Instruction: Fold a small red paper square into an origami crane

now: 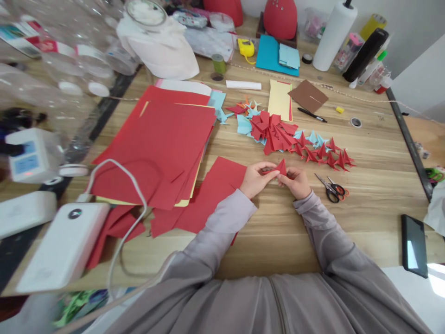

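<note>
Pinching a small folded red piece point(281, 168) between them, the left grip point(257, 180) and the right grip point(295, 182) meet just above the counter point(375, 185), thumbs and fingers drawn in close on the paper with hardly any gap. The left grip has the longer, flatter side and the right grip the lower corner, so a pointed flap stands up between the two; held from both sides like this, the thin paper is probably kept steady and its creases pressed. How the fingers underneath sit, I cannot tell.

Just beyond both grips lies a cluster of red folded shapes point(274, 132), with light blue folded shapes point(245, 124) on its left side. From it a row of pointed red pieces point(333, 157) trails off to the right; gathered there, they seem set aside within reach yet off the working spot. To the right of the right grip, near it, rests a pair of scissors point(332, 190), handles turned towards the body, handy to pick up.

Near the left grip, on its far side from the right one, lie loose red pieces point(222, 176), and past them a stack of red sheets point(167, 148), likely placed as supply. Well apart from the grips, a power bank point(64, 246) with a white cable sits left, and a phone point(414, 245) lies right, both clear of the folding space.
</note>
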The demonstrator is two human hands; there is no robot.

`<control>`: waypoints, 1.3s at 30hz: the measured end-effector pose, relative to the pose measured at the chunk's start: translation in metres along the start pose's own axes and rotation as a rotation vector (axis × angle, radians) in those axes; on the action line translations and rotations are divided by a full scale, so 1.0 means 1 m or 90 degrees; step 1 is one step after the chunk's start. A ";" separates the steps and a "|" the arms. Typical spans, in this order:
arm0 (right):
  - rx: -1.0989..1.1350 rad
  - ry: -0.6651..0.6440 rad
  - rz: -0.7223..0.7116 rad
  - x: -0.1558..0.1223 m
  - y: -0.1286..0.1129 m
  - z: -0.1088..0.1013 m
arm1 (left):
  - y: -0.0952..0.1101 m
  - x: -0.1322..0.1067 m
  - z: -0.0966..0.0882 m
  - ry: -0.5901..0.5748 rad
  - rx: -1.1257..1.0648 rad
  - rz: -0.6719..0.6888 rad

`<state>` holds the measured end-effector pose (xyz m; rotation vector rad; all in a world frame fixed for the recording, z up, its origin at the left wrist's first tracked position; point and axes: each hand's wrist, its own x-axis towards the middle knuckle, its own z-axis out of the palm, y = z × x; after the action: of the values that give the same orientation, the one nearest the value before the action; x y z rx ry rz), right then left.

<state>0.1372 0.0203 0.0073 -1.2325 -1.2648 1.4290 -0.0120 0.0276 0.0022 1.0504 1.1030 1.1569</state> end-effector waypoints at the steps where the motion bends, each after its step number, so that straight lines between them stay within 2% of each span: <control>1: -0.004 0.000 -0.006 -0.001 0.000 0.000 | 0.000 0.000 0.000 0.006 0.012 -0.001; 7: -0.041 0.003 -0.020 -0.003 -0.002 0.001 | -0.001 0.001 -0.001 0.004 0.003 -0.022; 13: -0.052 -0.002 -0.003 -0.002 -0.004 0.001 | -0.001 0.002 -0.004 -0.017 0.018 -0.005; 20: -0.024 0.004 0.002 -0.003 -0.006 0.001 | 0.000 0.001 -0.001 0.008 -0.002 0.023; 27: -0.026 -0.001 0.012 -0.003 -0.005 0.000 | -0.002 0.001 -0.002 -0.005 0.009 0.020; 35: 0.035 0.006 0.039 -0.003 -0.009 0.000 | 0.000 0.002 -0.001 0.011 -0.015 0.013; 39: 0.072 0.041 0.032 0.000 -0.002 -0.002 | 0.004 0.000 0.001 0.017 -0.022 0.028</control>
<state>0.1391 0.0206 0.0092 -1.2308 -1.1011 1.4644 -0.0117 0.0279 0.0066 1.0406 1.0816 1.2233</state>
